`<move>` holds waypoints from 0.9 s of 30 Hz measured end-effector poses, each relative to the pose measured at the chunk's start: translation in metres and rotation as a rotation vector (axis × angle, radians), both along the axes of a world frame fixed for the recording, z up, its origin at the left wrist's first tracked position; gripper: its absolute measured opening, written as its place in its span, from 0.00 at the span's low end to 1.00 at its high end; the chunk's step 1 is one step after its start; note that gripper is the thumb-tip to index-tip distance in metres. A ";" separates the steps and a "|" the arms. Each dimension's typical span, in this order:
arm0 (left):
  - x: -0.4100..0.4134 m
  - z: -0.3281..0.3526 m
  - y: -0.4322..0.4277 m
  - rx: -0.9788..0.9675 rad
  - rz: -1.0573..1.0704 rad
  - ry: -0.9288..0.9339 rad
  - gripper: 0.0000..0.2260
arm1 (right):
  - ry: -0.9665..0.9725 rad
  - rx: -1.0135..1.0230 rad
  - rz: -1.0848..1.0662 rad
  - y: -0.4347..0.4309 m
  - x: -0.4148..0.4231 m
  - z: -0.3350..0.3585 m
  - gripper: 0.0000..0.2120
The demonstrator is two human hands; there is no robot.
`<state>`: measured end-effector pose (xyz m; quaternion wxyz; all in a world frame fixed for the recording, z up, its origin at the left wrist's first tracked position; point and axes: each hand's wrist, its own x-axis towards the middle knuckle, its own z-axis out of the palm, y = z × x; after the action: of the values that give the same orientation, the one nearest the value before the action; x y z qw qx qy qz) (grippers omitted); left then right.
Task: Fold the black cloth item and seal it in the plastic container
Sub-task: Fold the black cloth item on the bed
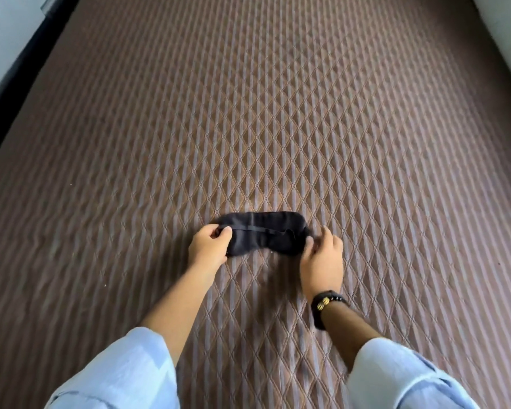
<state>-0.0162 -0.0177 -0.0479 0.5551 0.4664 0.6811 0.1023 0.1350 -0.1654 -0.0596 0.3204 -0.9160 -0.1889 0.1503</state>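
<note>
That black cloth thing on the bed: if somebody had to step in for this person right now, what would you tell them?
Left hand: pinching the left end of the black cloth item.
Right hand: fingers at its right end; whether they are gripping it is hard to tell.
Where things are: the cloth lies spread flat on the quilted brown surface, its thin strap running across the top. No plastic container is in view.
Done: cloth laid out, both ends in hand.
Left: fold it, probably end to end, find the container, put the cloth in and seal it.
</note>
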 end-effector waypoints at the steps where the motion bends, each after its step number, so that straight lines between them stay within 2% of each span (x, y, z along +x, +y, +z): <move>1: 0.001 0.000 -0.001 0.020 0.015 -0.007 0.16 | 0.068 0.025 -0.040 0.003 0.009 -0.001 0.16; 3: 0.004 0.001 -0.004 0.073 0.017 -0.007 0.16 | 0.208 0.042 -0.078 0.008 0.023 0.001 0.12; 6: 0.017 0.012 -0.015 0.206 -0.070 0.016 0.13 | 0.431 0.059 -0.092 0.013 0.031 0.002 0.12; 9: 0.037 0.028 -0.030 0.327 -0.202 0.070 0.12 | 0.648 0.191 -0.136 0.012 0.030 0.006 0.11; 12: 0.056 0.038 -0.045 0.397 -0.352 0.092 0.13 | 0.778 0.286 -0.172 0.010 0.029 0.008 0.07; 15: 0.074 0.040 -0.058 0.411 -0.574 0.088 0.15 | 0.787 0.284 -0.148 0.008 0.031 0.007 0.02; 19: 0.076 0.030 -0.063 0.319 -0.784 0.148 0.17 | 0.840 0.279 -0.223 0.008 0.038 0.009 0.20; 23: 0.065 0.018 -0.058 0.309 -0.888 0.170 0.19 | 0.666 0.050 -0.025 0.018 0.035 0.010 0.20; 25: 0.060 0.017 -0.058 0.324 -0.823 0.160 0.18 | 0.602 -0.034 0.014 0.022 0.035 0.014 0.14; 27: 0.055 0.022 -0.063 0.375 -0.584 0.151 0.14 | 0.672 0.032 -0.055 0.017 0.037 0.023 0.10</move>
<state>0.0385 -0.0805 -0.0259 0.4139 0.7414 0.5275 0.0276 0.1720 -0.1485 -0.0370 0.3831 -0.8148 -0.0504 0.4323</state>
